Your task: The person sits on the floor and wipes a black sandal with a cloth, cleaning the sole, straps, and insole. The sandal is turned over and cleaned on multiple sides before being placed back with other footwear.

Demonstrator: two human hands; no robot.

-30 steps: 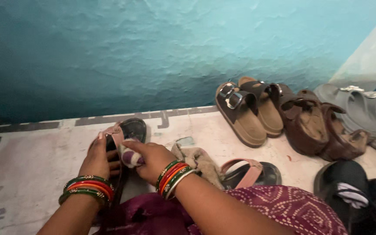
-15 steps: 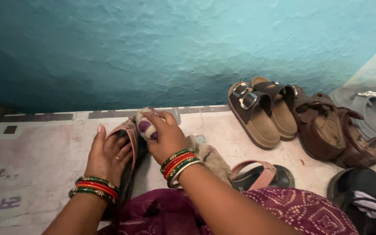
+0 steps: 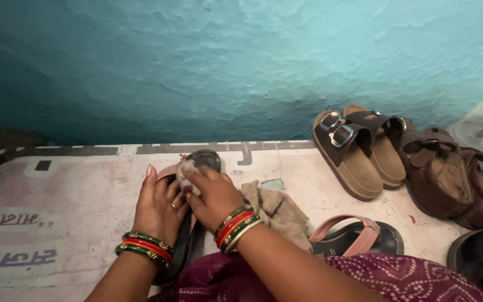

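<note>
Black-soled sandal with pink strap [image 3: 199, 162] lying toe-away on the pale floor mat [image 3: 68, 196], close in front of the lap, partly hidden under both hands. Looks light, flexible rubber or foam sole, soft strap; likely bends if lifted by the toe, so best held across the middle of the sole or pinned flat at the strap. Probably not fragile, maybe a bit slick on the glossy footbed.

Left hand [image 3: 160, 207] spread flat over the strap and sole, fingers extended, pressing down rather than gripping; green, red and gold bangles on the wrist. Right hand [image 3: 213, 196] closed around a small wadded cloth [image 3: 188, 170], whitish with a purple patch, pressed against the sandal near the toe end; same bangles on that wrist.

Just right of the hands, a crumpled beige rag [image 3: 278, 210] on the mat, touching the right forearm. Beyond that, the matching sandal [image 3: 359, 237], pink strap up, lying near the maroon patterned fabric [image 3: 398, 279] over the lap. Further right against the wall, a pair of tan buckle sandals [image 3: 359, 151] with dark straps, side by side; next to them brown strappy sandals [image 3: 448, 179], touching or nearly so. Black slide [image 3: 482, 254] at the lower right edge, grey footwear cut off at the far right. Teal rough plaster wall [image 3: 225, 67] behind everything
</note>
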